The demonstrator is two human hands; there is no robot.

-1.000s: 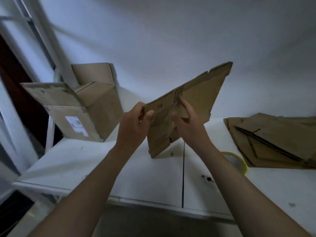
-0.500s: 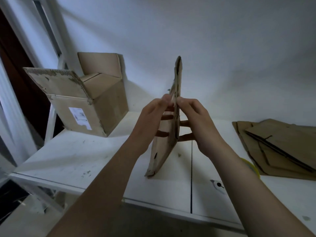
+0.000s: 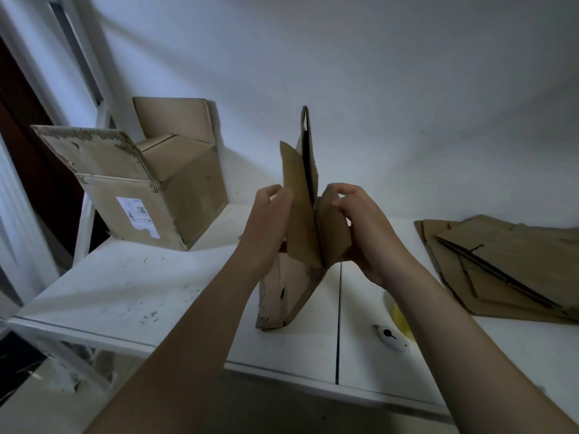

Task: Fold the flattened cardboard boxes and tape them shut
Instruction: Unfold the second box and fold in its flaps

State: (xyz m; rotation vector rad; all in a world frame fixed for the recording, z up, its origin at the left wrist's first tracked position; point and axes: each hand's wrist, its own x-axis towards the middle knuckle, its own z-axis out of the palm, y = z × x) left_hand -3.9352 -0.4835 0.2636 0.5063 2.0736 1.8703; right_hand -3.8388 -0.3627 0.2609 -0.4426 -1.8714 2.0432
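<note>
I hold a flattened brown cardboard box (image 3: 302, 227) upright and edge-on over the white table (image 3: 131, 296); its lower corner rests on the tabletop. My left hand (image 3: 269, 220) grips its left panel and my right hand (image 3: 360, 227) grips its right flap, and the two near panels spread apart into a V. A stack of more flattened boxes (image 3: 507, 264) lies at the right. A yellow tape roll (image 3: 401, 321) shows partly behind my right forearm.
A big open cardboard box (image 3: 150, 195) with a white label stands at the back left against the wall. A small white cutter (image 3: 390, 336) lies near the front edge, right of the table's seam. A white frame rises at the far left.
The flat box turned from broadside to edge-on, then its near panels began to spread apart between my hands. Its lower corner now sits on the table.
</note>
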